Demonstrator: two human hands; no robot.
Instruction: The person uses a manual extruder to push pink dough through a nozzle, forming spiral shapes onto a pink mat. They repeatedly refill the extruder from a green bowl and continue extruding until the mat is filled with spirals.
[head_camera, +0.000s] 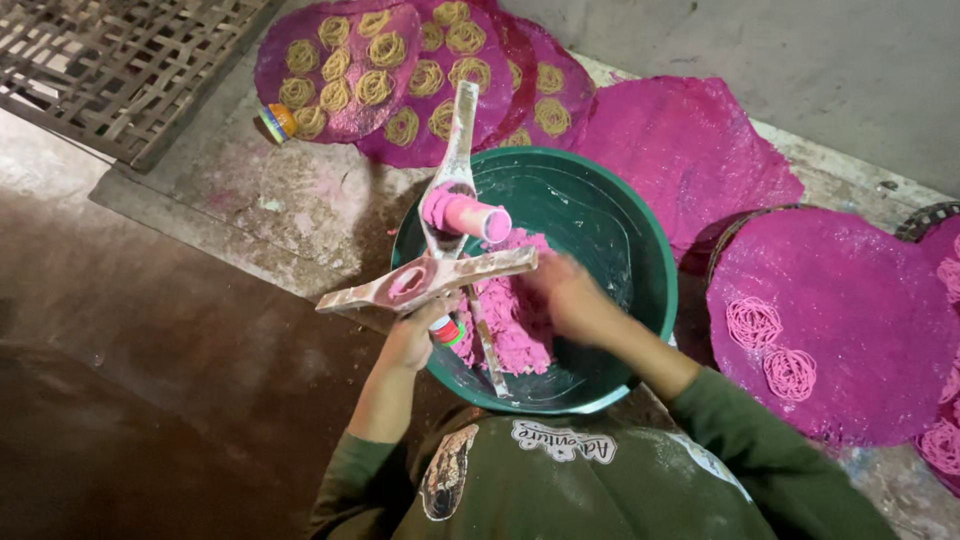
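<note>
My left hand (412, 340) clasps the floury wooden press (430, 275) over the round green basin (640, 240); my blurred right hand (572, 300), grip unclear, touches crumbly pink dough (520, 320) inside.

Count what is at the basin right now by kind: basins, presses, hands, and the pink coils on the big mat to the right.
Green basin: 1
Wooden press: 1
Hands: 2 (left hand, right hand)
Pink coils on the right mat: 2
Total: 6
</note>
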